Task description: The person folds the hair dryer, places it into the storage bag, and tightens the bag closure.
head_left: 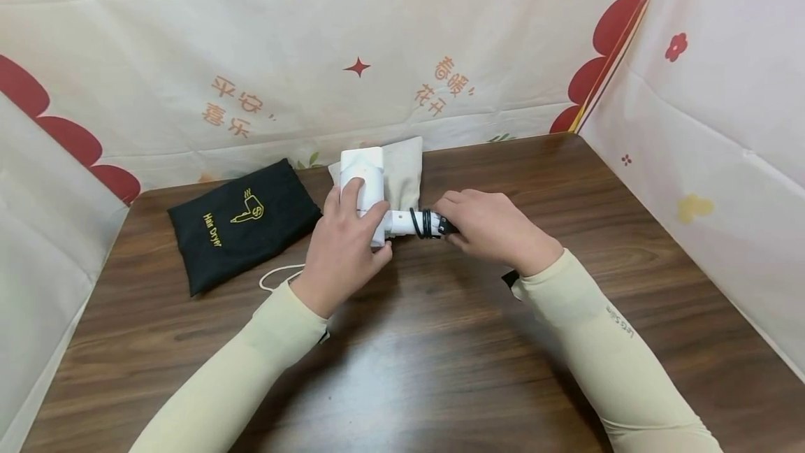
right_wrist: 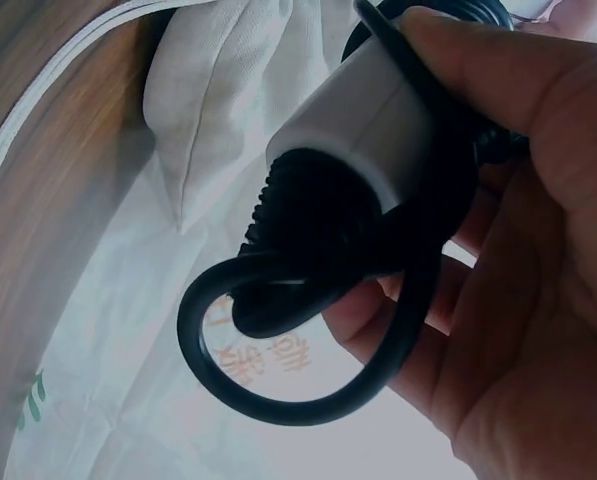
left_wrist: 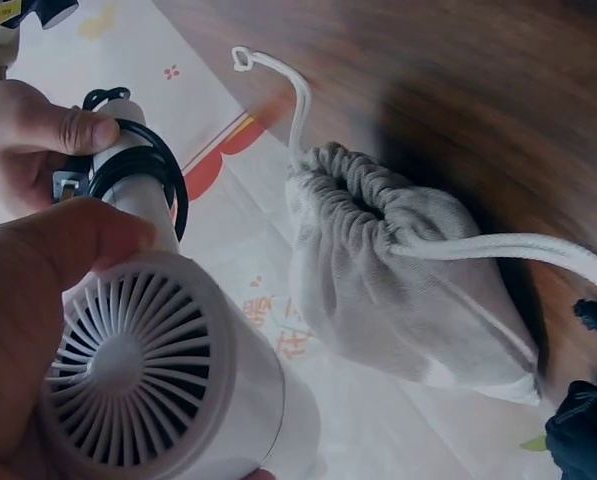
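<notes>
A white hair dryer (head_left: 363,159) is held between both hands above the table, its handle pointing right. My left hand (head_left: 342,247) grips the body, thumb and fingers around it; the round slatted vent (left_wrist: 118,365) faces the left wrist camera. My right hand (head_left: 493,226) holds the end of the handle (right_wrist: 353,120), where a black cord (right_wrist: 308,410) is wound round in several turns and hangs in a loop. A plug (left_wrist: 70,185) shows by the right fingers in the left wrist view. Behind the dryer lies a light grey drawstring bag (left_wrist: 398,290), partly hidden in the head view.
A black pouch (head_left: 277,229) with a yellow dryer print lies on the brown wooden table (head_left: 409,369) to the left. A white drawstring (head_left: 270,277) curls near the left wrist. Printed cloth (head_left: 302,40) hangs behind and along both sides.
</notes>
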Available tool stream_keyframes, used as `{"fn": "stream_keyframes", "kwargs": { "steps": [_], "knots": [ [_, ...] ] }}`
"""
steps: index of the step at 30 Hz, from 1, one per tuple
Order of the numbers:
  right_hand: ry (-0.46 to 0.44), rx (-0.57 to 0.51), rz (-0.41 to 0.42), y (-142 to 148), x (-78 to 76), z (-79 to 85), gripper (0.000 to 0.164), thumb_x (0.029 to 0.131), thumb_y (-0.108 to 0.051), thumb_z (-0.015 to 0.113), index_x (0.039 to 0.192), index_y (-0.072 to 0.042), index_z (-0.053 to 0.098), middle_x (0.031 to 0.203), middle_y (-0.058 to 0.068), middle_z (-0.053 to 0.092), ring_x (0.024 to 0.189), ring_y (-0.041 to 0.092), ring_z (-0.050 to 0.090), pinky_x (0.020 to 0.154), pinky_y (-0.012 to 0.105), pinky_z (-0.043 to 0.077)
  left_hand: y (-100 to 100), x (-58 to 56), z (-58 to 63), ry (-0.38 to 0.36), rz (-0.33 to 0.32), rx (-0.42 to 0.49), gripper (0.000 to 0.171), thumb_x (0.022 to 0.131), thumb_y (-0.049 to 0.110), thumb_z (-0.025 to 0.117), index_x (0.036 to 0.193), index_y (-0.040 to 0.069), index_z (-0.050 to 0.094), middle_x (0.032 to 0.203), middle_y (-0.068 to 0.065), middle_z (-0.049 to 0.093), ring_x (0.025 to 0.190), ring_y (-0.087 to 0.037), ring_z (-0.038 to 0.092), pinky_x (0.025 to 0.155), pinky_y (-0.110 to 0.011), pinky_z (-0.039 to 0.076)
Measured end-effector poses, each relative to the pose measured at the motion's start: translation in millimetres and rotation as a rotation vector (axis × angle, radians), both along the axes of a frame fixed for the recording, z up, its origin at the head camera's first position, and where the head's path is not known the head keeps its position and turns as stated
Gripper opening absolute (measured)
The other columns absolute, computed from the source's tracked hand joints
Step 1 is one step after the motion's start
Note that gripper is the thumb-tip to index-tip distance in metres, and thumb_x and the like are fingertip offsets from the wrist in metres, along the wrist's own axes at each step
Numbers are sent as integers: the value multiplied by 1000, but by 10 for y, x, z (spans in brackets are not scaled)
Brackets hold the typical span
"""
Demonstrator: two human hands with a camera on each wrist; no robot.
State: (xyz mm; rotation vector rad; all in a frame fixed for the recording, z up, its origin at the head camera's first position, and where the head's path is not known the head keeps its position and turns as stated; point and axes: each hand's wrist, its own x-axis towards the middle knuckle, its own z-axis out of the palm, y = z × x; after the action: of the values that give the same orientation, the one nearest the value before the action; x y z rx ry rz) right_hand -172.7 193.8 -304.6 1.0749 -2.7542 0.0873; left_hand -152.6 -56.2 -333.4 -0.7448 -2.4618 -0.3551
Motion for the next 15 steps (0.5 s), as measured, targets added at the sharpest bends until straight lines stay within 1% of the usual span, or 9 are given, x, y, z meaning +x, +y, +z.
{"fn": "stream_keyframes", "kwargs": {
  "steps": [3,6,7,10,13,15],
  "knots": [
    [-27,-18,6,-25,-7,-18,24,82,-12,78,103,-12,66,91,-1,60,81,20,59,66,41,50,-29,-12,-23,21,-15,14,50,71,24,83,116,11,67,132,-25,42,112,-51,45,72,-54,54],
    [-65,-45,-1,-43,-17,-41,28,84,-13,76,109,-11,66,96,1,60,85,21,58,71,41,50,-67,-33,-38,39,-31,27,49,70,22,84,115,10,67,131,-26,43,112,-49,44,81,-55,51],
    [-65,-55,-9,-44,-16,-49,30,85,-15,76,113,-10,65,98,2,60,88,22,58,73,41,50,-82,-38,-41,43,-34,31,49,70,21,83,115,10,67,131,-26,43,111,-49,44,83,-55,50],
    [-32,-83,-35,-32,-4,-71,46,84,-24,80,124,-9,62,110,5,61,98,25,58,81,42,50,-119,-45,-45,54,-32,35,48,71,20,83,115,9,68,132,-27,43,113,-49,43,86,-56,49],
    [28,-113,-46,-9,22,-105,63,78,-34,85,129,-6,59,120,9,59,107,29,57,88,44,49,-149,-45,-42,64,-23,42,48,71,20,83,115,8,68,132,-27,44,113,-49,42,87,-57,48],
    [57,-125,-43,2,34,-146,72,74,-38,88,130,-4,57,123,12,58,111,32,56,90,46,48,-165,-41,-34,72,-23,53,48,71,19,83,115,8,68,132,-27,44,113,-49,42,88,-56,47]
  ]
}}
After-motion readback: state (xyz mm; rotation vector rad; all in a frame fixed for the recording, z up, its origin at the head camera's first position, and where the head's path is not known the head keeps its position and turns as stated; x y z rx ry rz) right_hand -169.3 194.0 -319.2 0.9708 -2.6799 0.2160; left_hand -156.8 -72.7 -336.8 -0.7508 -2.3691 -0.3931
